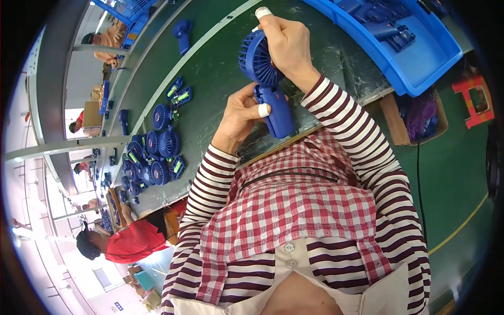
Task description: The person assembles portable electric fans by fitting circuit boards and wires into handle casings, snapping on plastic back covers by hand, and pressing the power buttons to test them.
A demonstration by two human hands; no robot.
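Between my hands is a blue handheld fan (277, 111), held tilted above the near edge of the green worktop. My left hand (240, 114) wraps round its handle, the thumb lying across the front just below the head. My right hand (287, 46) grips the round caged head from the upper right, and its fingertips are partly hidden behind the cage. White wraps cover the left thumb and a right fingertip. To the left on the worktop lies a pile of blue fan heads and bodies (148, 157). Some opened handles (179, 95) show green-yellow cells inside.
A large blue bin (391, 68) with blue parts stands at the upper right. Below it sits a cardboard box (396, 121) with purple material, near a red stand (473, 101). Another fan (182, 37) lies farther along the worktop (210, 68). A person in red (135, 241) works at left.
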